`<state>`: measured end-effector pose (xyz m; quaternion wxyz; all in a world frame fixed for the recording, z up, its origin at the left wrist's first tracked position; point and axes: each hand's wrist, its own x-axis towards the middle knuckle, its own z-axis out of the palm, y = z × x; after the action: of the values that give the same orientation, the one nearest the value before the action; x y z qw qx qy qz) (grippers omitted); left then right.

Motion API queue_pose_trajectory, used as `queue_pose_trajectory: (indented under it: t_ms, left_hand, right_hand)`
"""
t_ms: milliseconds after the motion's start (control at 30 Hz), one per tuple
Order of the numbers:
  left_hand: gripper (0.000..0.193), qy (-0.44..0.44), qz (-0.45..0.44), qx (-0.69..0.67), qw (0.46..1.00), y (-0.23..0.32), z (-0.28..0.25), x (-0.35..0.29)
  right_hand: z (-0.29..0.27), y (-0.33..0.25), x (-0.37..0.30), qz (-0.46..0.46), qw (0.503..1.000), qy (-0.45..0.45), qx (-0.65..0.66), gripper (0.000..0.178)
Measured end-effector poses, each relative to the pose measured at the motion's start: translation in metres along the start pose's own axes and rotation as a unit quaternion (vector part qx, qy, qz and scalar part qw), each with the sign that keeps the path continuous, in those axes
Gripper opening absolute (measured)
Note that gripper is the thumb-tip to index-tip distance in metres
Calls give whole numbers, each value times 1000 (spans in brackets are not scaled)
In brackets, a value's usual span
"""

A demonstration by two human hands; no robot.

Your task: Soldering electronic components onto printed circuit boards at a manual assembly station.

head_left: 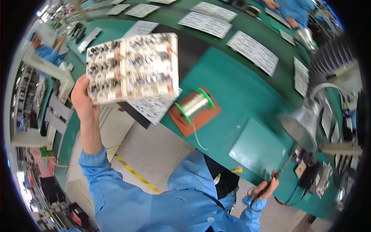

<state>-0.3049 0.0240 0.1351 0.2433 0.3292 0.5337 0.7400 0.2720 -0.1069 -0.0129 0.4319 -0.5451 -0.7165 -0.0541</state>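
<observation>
My left hand (83,98) holds up a large panel of circuit boards (133,67) by its left edge, component side toward me, tilted above the green bench (239,89). My right hand (266,188) is low at the right, fingers closed round the dark handle of a soldering iron (279,174) whose tip points up toward a holder. A spool of solder wire (194,105) with green flanges lies on an orange pad (195,112) between the two hands, its wire trailing down.
Printed sheets (253,52) lie along the far side of the bench. A fume funnel (303,125) with its hose stands at the right. A green mat (257,149) lies near the front edge. Other people in blue coats (295,11) work at the far end and left.
</observation>
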Motion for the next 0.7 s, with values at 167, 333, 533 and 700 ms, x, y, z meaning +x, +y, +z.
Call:
queue_pose_trajectory:
  t_ms: [167, 333, 533, 700]
  left_hand:
    - [26, -130, -54, -15, 990, -1, 56, -98]
    - [26, -208, -59, -65, 974, -18, 111, -173]
    - [28, -296, -48, -88, 950, -31, 157, -238]
    - [27, -349, -22, -128, 928, -47, 168, -262]
  right_hand:
    - [2, 11, -6, -14, 996, 22, 81, 40]
    - [11, -21, 13, 49, 958, 123, 253, 47]
    - [-3, -59, 58, 245, 806, 192, 504, 76]
    - [-29, -59, 56, 363, 716, 190, 566, 72]
